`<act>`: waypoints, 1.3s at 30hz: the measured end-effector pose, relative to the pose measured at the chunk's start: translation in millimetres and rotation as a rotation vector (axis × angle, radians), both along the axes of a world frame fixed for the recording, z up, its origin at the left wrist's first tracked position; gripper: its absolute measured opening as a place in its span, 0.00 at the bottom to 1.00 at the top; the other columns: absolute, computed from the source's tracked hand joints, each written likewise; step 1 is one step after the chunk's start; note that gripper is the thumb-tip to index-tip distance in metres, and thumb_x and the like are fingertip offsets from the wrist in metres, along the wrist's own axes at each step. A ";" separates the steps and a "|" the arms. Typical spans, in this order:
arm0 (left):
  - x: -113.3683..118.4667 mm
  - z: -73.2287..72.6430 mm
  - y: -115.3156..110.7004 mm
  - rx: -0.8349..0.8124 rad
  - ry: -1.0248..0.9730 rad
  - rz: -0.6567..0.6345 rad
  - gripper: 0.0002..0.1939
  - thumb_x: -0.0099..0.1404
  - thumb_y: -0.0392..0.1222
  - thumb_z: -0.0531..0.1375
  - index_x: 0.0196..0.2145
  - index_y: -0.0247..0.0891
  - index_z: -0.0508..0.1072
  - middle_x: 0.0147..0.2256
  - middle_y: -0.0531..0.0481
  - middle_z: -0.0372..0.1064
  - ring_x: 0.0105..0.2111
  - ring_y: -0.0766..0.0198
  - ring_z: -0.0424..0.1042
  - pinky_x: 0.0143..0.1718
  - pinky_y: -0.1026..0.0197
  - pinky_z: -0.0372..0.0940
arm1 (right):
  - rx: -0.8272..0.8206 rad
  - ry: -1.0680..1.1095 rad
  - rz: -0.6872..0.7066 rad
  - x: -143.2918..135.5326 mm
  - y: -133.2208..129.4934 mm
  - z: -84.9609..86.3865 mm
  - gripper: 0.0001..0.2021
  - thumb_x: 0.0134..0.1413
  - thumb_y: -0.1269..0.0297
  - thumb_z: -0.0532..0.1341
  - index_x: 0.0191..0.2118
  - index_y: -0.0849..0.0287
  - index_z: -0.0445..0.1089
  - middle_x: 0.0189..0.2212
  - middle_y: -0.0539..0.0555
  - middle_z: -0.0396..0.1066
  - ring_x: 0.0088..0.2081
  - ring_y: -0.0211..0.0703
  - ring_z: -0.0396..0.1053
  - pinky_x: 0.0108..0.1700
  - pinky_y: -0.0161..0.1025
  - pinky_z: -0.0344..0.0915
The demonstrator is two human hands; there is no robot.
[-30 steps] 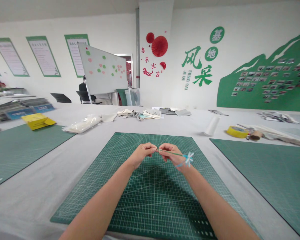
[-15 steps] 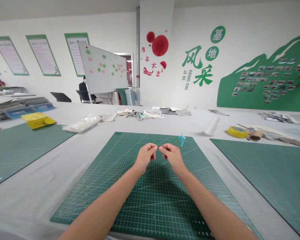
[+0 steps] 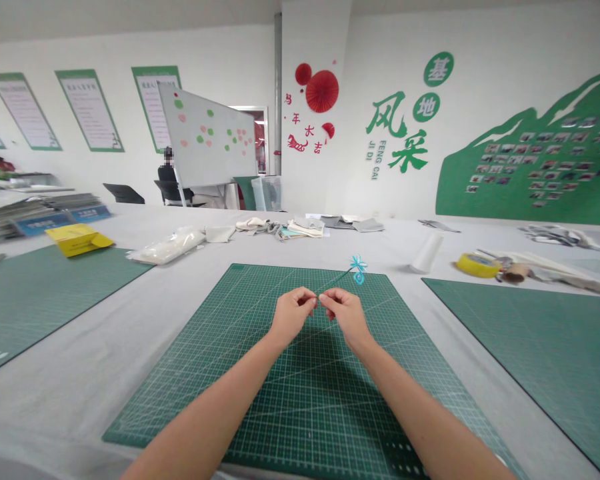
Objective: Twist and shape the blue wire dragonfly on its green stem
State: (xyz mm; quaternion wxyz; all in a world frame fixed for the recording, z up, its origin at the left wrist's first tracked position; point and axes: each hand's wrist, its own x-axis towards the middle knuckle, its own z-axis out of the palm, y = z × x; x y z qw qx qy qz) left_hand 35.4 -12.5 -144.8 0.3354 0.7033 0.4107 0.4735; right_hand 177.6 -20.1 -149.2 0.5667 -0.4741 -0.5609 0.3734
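Observation:
Between my hands is an artificial flower (image 3: 359, 267) with looped, shiny blue petals on a thin dark green stem. Its head points away to the upper right, beyond my right hand. My left hand (image 3: 295, 310) pinches the stem's lower end between thumb and fingertips. Close beside it, my right hand (image 3: 343, 311) pinches the stem too, thumb and forefinger pressed together. The fingertips nearly meet, and they hide the stem's end. Both hands are held above a green gridded cutting mat (image 3: 190, 373).
More cutting mats lie left (image 3: 55, 293) and right (image 3: 530, 333). Across the table are a yellow box (image 3: 79, 239), a clear plastic bag (image 3: 167, 245), fabric scraps (image 3: 305, 227), a white roll (image 3: 427, 253) and yellow tape (image 3: 479, 265). A person (image 3: 169, 175) sits near the whiteboard.
The flower has turned about its stem, so its blue loops now face me more openly and sit slightly farther left. Both hands have stayed in nearly the same place.

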 end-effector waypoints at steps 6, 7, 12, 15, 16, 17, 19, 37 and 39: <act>3.7 -2.2 -1.2 -0.047 -0.051 -0.027 0.05 0.56 0.40 0.56 0.28 0.37 0.69 0.23 0.55 0.67 0.22 0.69 0.67 0.24 0.67 0.60 | 0.028 -0.056 -0.042 0.2 -0.4 -0.9 0.09 0.46 0.59 0.60 0.25 0.60 0.69 0.15 0.46 0.63 0.17 0.34 0.58 0.21 0.32 0.56; 4.3 -3.0 -1.2 -0.060 -0.064 -0.037 0.05 0.56 0.41 0.56 0.28 0.37 0.69 0.24 0.55 0.67 0.21 0.69 0.68 0.23 0.67 0.60 | 0.029 -0.066 -0.046 -0.2 -1.0 0.2 0.09 0.46 0.59 0.60 0.25 0.60 0.68 0.15 0.46 0.63 0.17 0.34 0.58 0.20 0.32 0.56; 4.5 -5.7 0.4 -0.089 -0.071 -0.061 0.05 0.56 0.41 0.57 0.29 0.37 0.68 0.25 0.55 0.67 0.21 0.69 0.68 0.22 0.68 0.60 | 0.022 -0.116 -0.063 -2.2 -3.4 4.7 0.09 0.46 0.60 0.60 0.25 0.61 0.68 0.15 0.47 0.63 0.17 0.34 0.58 0.20 0.32 0.56; 4.3 -5.6 1.4 -0.087 -0.065 -0.072 0.05 0.57 0.41 0.57 0.29 0.37 0.68 0.26 0.54 0.68 0.21 0.69 0.68 0.22 0.68 0.60 | 0.031 -0.139 -0.075 -2.0 -4.0 5.5 0.09 0.46 0.60 0.59 0.25 0.61 0.68 0.14 0.47 0.62 0.16 0.34 0.58 0.20 0.32 0.56; 4.3 -5.5 1.6 -0.084 -0.064 -0.080 0.06 0.57 0.42 0.56 0.30 0.37 0.69 0.26 0.54 0.68 0.21 0.69 0.68 0.23 0.67 0.60 | 0.034 -0.142 -0.078 -1.7 -4.0 5.6 0.09 0.46 0.60 0.59 0.25 0.61 0.68 0.14 0.47 0.62 0.16 0.34 0.58 0.20 0.32 0.55; 4.4 -5.4 1.7 -0.081 -0.063 -0.090 0.06 0.57 0.42 0.56 0.30 0.37 0.69 0.27 0.53 0.68 0.22 0.69 0.68 0.23 0.67 0.61 | 0.036 -0.142 -0.082 -1.4 -3.8 5.6 0.09 0.46 0.60 0.59 0.25 0.61 0.68 0.15 0.47 0.63 0.16 0.34 0.58 0.20 0.32 0.55; 4.3 -5.2 2.0 -0.076 -0.057 -0.109 0.07 0.57 0.42 0.56 0.32 0.37 0.70 0.27 0.53 0.68 0.22 0.69 0.67 0.23 0.67 0.60 | 0.041 -0.138 -0.088 -0.9 -3.2 5.5 0.08 0.46 0.61 0.59 0.25 0.60 0.67 0.15 0.46 0.62 0.16 0.34 0.58 0.19 0.32 0.55; -1.8 -1.5 2.5 0.109 0.213 0.061 0.06 0.57 0.42 0.57 0.26 0.38 0.70 0.24 0.54 0.68 0.25 0.68 0.64 0.28 0.66 0.56 | 0.016 -0.062 -0.044 -2.9 0.3 -5.0 0.09 0.46 0.60 0.60 0.26 0.61 0.68 0.16 0.47 0.63 0.17 0.34 0.58 0.20 0.32 0.56; -2.0 -0.8 2.2 0.131 0.241 0.076 0.05 0.57 0.41 0.57 0.26 0.38 0.71 0.25 0.54 0.68 0.26 0.68 0.64 0.29 0.66 0.56 | 0.017 -0.071 -0.043 -3.1 0.3 -4.9 0.09 0.47 0.60 0.60 0.26 0.61 0.68 0.15 0.46 0.62 0.17 0.34 0.58 0.21 0.32 0.56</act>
